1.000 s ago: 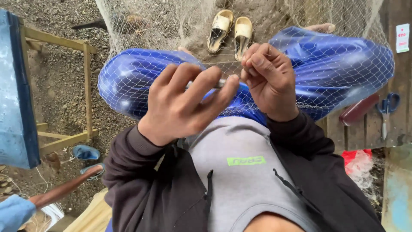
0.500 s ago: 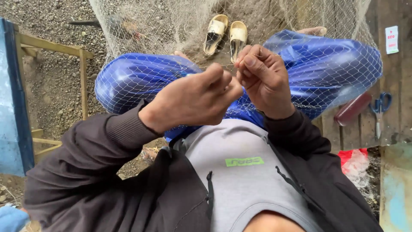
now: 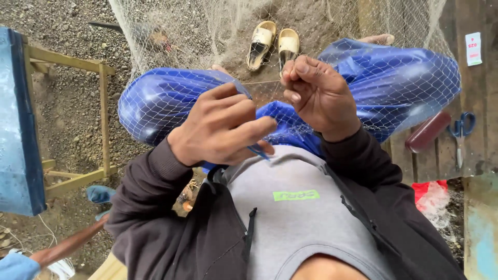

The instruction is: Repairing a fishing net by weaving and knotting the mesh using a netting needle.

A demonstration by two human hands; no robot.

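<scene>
A pale fishing net (image 3: 410,78) is draped over my knees in shiny blue trousers. My left hand (image 3: 223,129) is closed around a flat blue netting needle (image 3: 259,151), whose tip pokes out below my fingers near my chest. My right hand (image 3: 319,96) is held higher, with its fingertips pinched on a mesh of the net. A thin twine (image 3: 262,82) runs taut between the two hands, which are a short way apart.
A pair of tan sandals (image 3: 272,44) lies on the gravel beyond my knees. A wooden frame (image 3: 104,103) and a blue board (image 3: 18,129) stand at left. Blue-handled scissors (image 3: 460,135) and a dark red cylinder (image 3: 428,132) lie on planks at right. Another person's arm (image 3: 62,249) shows at bottom left.
My left hand has drawn away from my right hand, back toward my chest, pulling the needle and twine with it. My right hand stays pinched on the net.
</scene>
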